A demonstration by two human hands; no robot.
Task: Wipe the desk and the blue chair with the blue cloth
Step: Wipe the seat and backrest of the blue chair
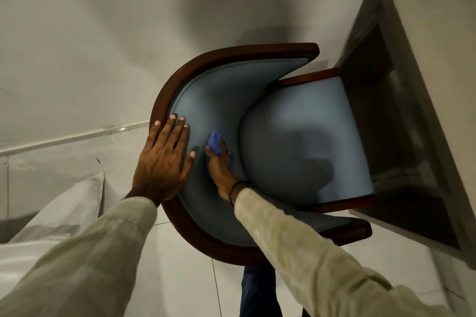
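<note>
Pale tiled floor (180, 278) and a plain light wall fill the background; a white pillow (69, 203) lies at the lower left. The blue upholstered chair with curved dark wooden frame (304, 136) stands pushed partly under the pale desk (425, 64) at right. The left hand (162, 159) lies flat and spread, palm down, across the frame and padded backrest, gripping nothing. The right hand (219, 165) is closed around the small bunched blue cloth (216, 143), pressed to the inner backrest just beside the seat cushion.

Handling, as judged: the cloth is light, soft and easily crumpled, so hold it bunched under the fingers with the palm behind. The upholstery yields; the wooden frame is rigid and gives the firmest bracing point.

Obscured: the desk top is cut off and blurred, the chair's front edge and legs are hidden, and most of the cloth lies beneath the fingers
</note>
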